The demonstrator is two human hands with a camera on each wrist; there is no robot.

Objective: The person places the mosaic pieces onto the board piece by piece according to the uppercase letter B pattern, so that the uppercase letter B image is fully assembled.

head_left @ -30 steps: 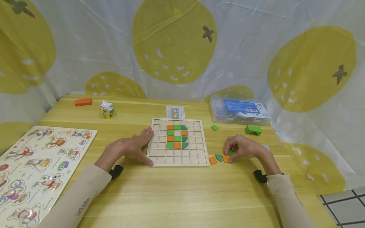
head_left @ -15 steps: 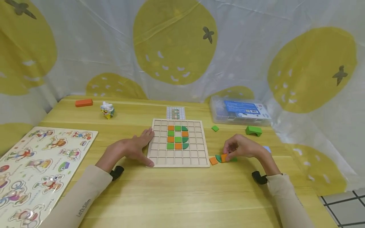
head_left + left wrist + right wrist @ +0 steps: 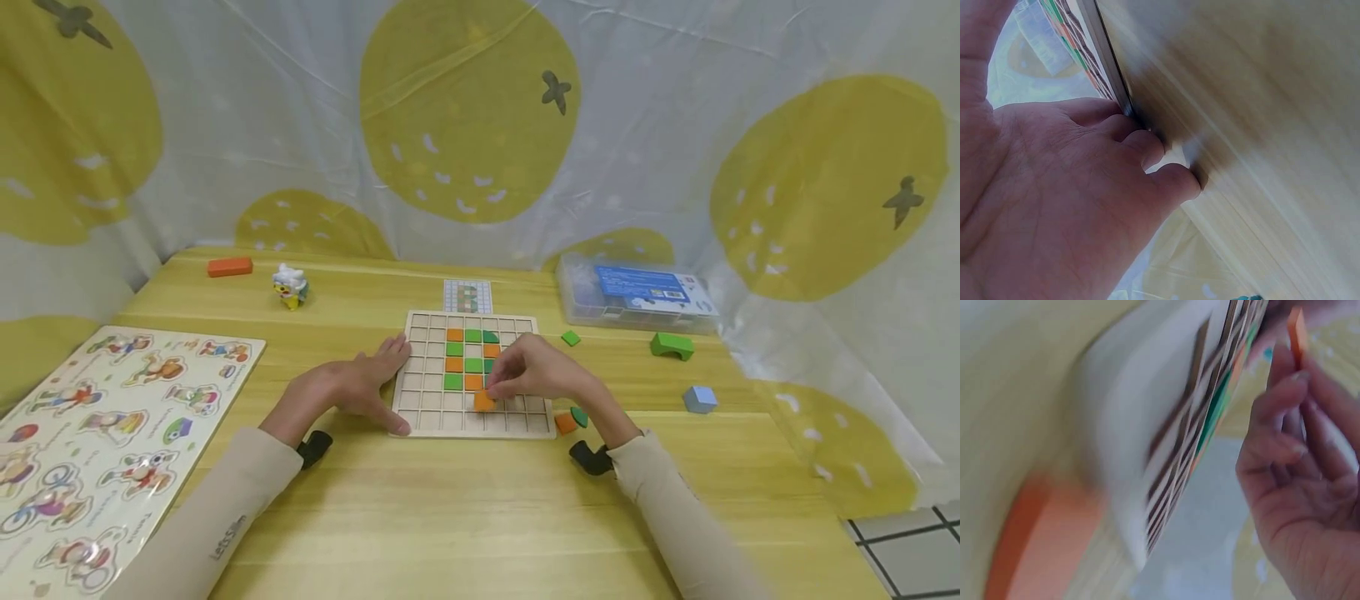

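Note:
A wooden grid board [image 3: 427,408] lies in the middle of the table, with orange and green tiles [image 3: 463,363] set in its cells. My right hand [image 3: 528,372] is over the board's lower right and pinches an orange square tile [image 3: 484,402] just above a cell. The same orange tile [image 3: 1297,334] shows at my fingertips in the right wrist view. My left hand [image 3: 360,385] lies flat on the table, its fingers [image 3: 1147,140] against the board's left edge [image 3: 1107,62]. An orange tile [image 3: 564,422] and a green curved tile [image 3: 579,415] lie just right of the board.
A picture puzzle board [image 3: 97,417] lies at the left. At the back are an orange block [image 3: 230,267], a small toy figure [image 3: 290,286], a pattern card [image 3: 467,296] and a clear plastic box [image 3: 637,293]. A green tile [image 3: 572,338], green arch block [image 3: 672,345] and blue block [image 3: 699,399] sit at the right.
My right hand lifted an orange tile from the loose pieces right of the board and carried it left over the board. The left hand stayed put.

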